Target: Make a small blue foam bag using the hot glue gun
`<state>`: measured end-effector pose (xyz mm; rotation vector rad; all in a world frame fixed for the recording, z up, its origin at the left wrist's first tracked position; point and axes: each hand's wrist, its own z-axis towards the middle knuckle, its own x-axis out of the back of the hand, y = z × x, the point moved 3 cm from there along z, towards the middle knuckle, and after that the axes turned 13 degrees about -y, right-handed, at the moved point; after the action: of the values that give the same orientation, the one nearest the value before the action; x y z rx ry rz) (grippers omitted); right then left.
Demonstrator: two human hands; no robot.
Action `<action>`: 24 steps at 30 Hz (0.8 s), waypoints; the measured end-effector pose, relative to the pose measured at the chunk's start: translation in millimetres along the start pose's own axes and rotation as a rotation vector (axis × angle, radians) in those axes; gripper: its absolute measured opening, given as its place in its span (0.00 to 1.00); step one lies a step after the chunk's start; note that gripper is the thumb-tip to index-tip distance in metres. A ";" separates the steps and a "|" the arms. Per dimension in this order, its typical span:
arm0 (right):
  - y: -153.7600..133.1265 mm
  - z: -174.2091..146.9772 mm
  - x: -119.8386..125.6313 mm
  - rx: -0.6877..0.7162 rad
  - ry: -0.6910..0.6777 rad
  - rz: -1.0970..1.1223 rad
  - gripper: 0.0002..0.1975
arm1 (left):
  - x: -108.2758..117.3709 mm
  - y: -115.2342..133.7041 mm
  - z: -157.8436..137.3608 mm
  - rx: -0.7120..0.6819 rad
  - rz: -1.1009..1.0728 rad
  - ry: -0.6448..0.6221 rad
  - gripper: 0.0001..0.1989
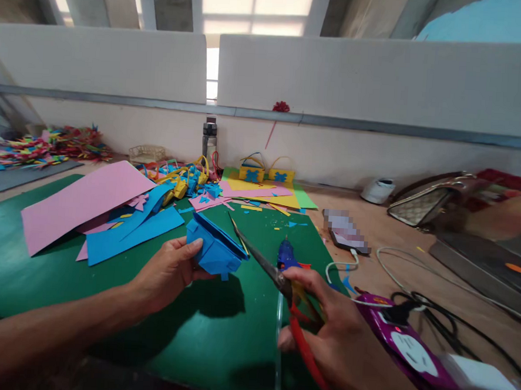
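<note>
My left hand (pixel 174 269) grips a small blue foam-sheet bag (pixel 219 248) by its left side, thumb in front, holding it above the green board (pixel 125 316). In my right hand (pixel 328 317) is a pair of scissors (pixel 288 288) with red and yellow handles. Their blades part slightly and point up and left, the tips close to the bag's right edge. Behind the scissors a blue glue gun (pixel 286 254) rests on the board, with a clear glue stick (pixel 278 343) running towards me.
Pink sheet (pixel 87 205) and blue strips (pixel 134 234) lie left, beside a pile of small blue and yellow bags (pixel 186 181). Two finished yellow bags (pixel 252 174) stand at the back. Right are a phone (pixel 345 231), cables, a purple power strip (pixel 404 339) and a handbag (pixel 423 205).
</note>
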<state>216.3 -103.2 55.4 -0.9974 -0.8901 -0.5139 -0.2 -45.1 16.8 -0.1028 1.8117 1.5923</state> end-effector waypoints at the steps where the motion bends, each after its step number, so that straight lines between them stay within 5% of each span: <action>1: -1.7 1.5 -3.7 0.031 -0.012 -0.016 0.20 | 1.3 -0.4 -2.3 -0.007 -0.006 0.008 0.13; 7: 3.0 10.8 -19.5 0.160 -0.044 -0.128 0.18 | 7.8 -5.7 -8.0 0.008 -0.038 0.034 0.11; 11: 9.9 4.6 -28.1 0.274 0.025 -0.395 0.19 | 11.1 -5.3 -7.7 0.011 -0.041 0.034 0.09; 24: 19.0 -4.3 -31.5 0.228 0.127 -0.640 0.17 | 10.2 -14.8 -9.6 0.048 0.022 0.025 0.08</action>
<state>214.4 -98.6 18.7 -0.4509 -1.1227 -0.9781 -4.8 -53.2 -1.3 -0.0809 1.8750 1.5682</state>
